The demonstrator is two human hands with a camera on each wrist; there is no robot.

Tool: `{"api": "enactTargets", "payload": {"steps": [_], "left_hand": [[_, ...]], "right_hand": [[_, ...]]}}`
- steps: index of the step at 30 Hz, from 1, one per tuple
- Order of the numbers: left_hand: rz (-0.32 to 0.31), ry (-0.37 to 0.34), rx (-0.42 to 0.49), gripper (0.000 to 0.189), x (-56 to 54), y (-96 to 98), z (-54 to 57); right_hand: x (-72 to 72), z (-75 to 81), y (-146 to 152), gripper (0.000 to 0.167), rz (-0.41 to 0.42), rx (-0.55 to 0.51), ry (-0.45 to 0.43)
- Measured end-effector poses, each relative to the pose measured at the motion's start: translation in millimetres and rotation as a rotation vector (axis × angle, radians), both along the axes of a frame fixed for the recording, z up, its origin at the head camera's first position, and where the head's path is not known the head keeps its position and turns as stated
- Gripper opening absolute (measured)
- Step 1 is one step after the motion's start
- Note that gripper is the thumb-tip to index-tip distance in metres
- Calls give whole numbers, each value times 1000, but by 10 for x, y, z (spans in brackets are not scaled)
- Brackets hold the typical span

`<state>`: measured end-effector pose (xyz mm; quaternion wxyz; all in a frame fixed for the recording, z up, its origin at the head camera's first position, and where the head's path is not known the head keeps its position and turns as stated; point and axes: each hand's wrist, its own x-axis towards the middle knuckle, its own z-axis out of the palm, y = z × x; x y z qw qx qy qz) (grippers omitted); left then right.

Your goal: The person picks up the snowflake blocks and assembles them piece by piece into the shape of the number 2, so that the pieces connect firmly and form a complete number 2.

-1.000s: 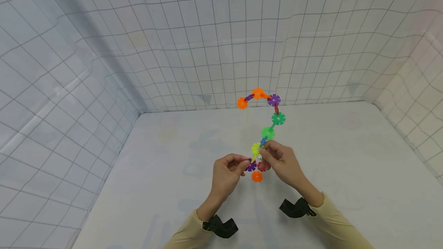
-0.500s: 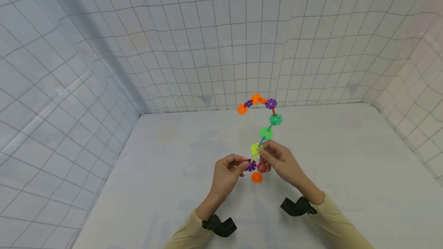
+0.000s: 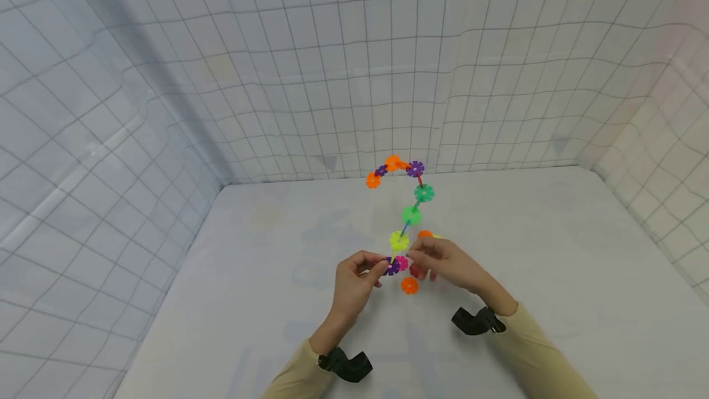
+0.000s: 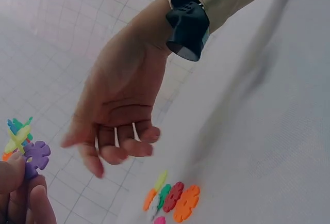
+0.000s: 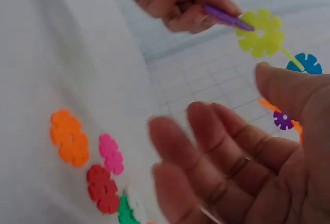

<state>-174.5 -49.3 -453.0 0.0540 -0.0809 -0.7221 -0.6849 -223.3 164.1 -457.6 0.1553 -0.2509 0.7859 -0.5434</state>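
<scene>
A chain of notched plastic interlocking discs rises from my left hand and curves over to the left at its top. Thumb and fingers of that hand pinch the purple disc at the chain's lower end. This disc is slotted into a yellow disc, seen in the right wrist view. My right hand is apart from the chain, to its right, fingers loosely bent. Nothing shows in its grasp in either wrist view. Below it on the table lie loose discs, among them pink and red.
A loose orange disc lies nearest to me on the white table. Green and white discs are bunched beside the red one. White walls with a dark grid enclose the table at the back and sides.
My right hand has let go of the chain and opened its fingers. The chain and left hand have shifted slightly left. Pink, orange and yellow loose discs now show around the right hand.
</scene>
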Motion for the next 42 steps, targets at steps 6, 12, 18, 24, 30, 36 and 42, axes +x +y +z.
{"api": "enactTargets", "payload": {"steps": [6, 12, 18, 24, 30, 36, 42], "left_hand": [[21, -2, 5, 10, -28, -74, -95], [10, -33, 4, 10, -39, -117, -40], [-8, -37, 14, 8, 34, -132, 207], [-17, -44, 50, 9, 26, -148, 187], [-24, -36, 85, 11, -21, -179, 99], [-45, -49, 99, 13, -10, -207, 148], [-63, -59, 102, 14, 5, -220, 171]], "right_hand": [[29, -190, -29, 23, 1, 382, 209], [100, -245, -101, 26, -10, 485, 265], [114, -283, -121, 23, -17, 466, 278], [120, -298, -128, 23, 0, 420, 254], [131, -208, -98, 20, 3, 285, 287], [171, 33, -49, 15, -74, -64, 107], [221, 179, -47, 23, -79, -300, -54]]}}
